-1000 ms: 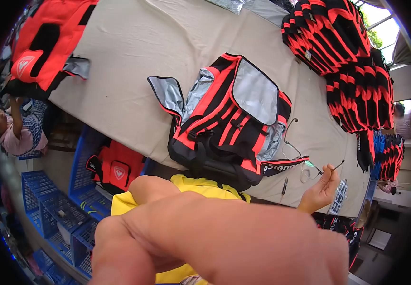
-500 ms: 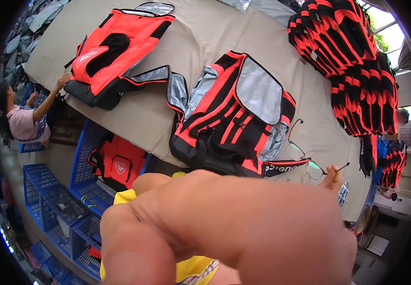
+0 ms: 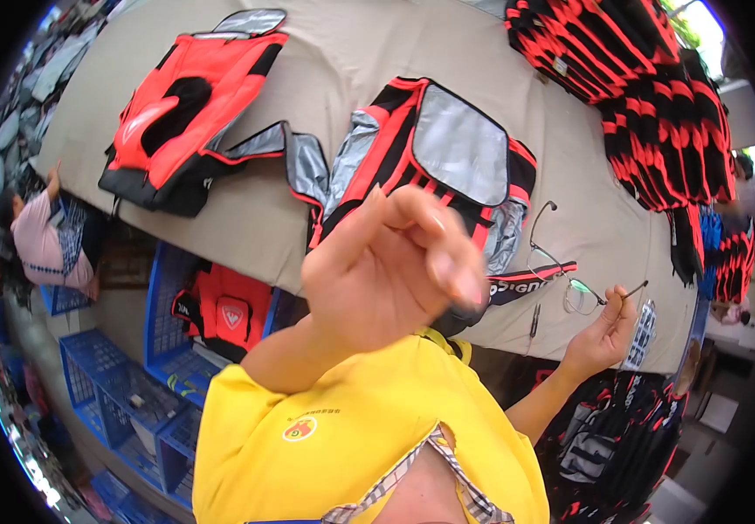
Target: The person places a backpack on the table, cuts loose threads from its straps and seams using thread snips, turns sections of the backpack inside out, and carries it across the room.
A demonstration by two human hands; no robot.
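Observation:
My left hand [image 3: 386,275] is raised at the centre, palm toward the camera, fingers loosely curled and holding nothing. It hides part of an open red and black backpack [image 3: 460,153] with silver lining on the table. To the right, my right hand [image 3: 603,339] pinches one temple of a pair of eyeglasses [image 3: 580,286]. The glasses are unfolded, and their other temple points up over the cloth. A black strap [image 3: 521,284] with white lettering lies behind them. Between that strap and my body is a slim dark pen-like tool [image 3: 534,321].
Another red and black backpack [image 3: 181,113] lies at the left of the cloth-covered table [image 3: 334,52]. Stacks of similar bags [image 3: 670,140] stand at the right. Blue crates [image 3: 159,323] line the lower left, where a person in a pink top [image 3: 41,231] is at the table edge.
My left forearm, which filled the foreground, has swung down and away from the camera, showing the palm. My right hand still holds the glasses. The person at the left has shifted.

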